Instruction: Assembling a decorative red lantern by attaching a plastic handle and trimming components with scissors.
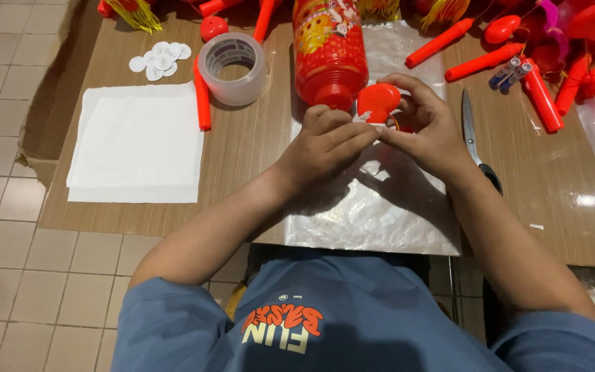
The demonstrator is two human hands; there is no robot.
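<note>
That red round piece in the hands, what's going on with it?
A person seated at a wooden table holds a small red plastic cap between both hands, the left hand and right hand pinching it over a clear plastic sheet. A red lantern body lies just beyond. A tape roll, white paper sheets, scissors and red sticks lie around.

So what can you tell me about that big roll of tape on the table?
The roll of tape is a thick ring of clear, glossy plastic tape wound on a pale core with a wide open hole. It lies flat on the brown tabletop, left of the red lantern. A red stick lies against its left side. Neither hand touches it; both are busy to its right.
</note>
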